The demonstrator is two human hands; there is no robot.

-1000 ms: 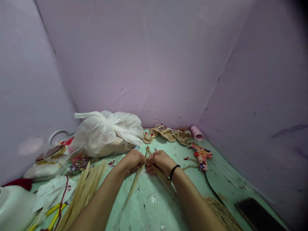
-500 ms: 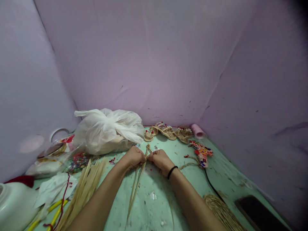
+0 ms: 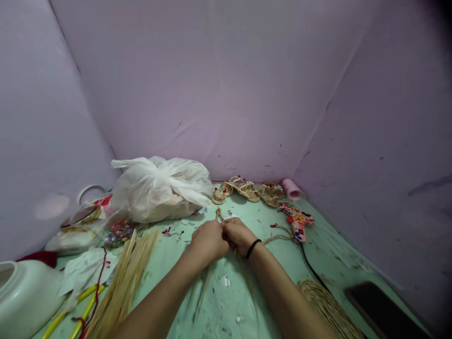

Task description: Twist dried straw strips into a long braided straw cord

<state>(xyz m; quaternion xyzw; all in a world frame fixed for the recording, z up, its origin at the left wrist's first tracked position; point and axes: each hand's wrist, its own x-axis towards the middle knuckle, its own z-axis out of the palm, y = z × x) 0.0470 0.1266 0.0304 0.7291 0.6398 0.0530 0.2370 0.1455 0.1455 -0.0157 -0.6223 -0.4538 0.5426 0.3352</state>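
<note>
Both my hands meet at the middle of the green table (image 3: 328, 245). My left hand (image 3: 209, 240) and my right hand (image 3: 240, 234) are closed side by side on a thin plaited straw braid (image 3: 219, 214), whose tip sticks out just beyond my knuckles. Loose straw strands (image 3: 202, 292) trail back from under my hands toward me, blurred. A black band circles my right wrist.
A knotted white plastic bag (image 3: 160, 188) lies at the back left, small woven sandals (image 3: 247, 190) and a pink spool (image 3: 290, 189) along the back wall. A straw bundle (image 3: 123, 282), white jug (image 3: 26, 294), bead bag (image 3: 118, 233), coloured ornament (image 3: 297, 220), coiled braid (image 3: 326, 306) and dark phone (image 3: 383, 313) surround me.
My left hand has moved right and closer to my right hand, covering more of the braid. The loose strands have swung nearer together beneath my forearms.
</note>
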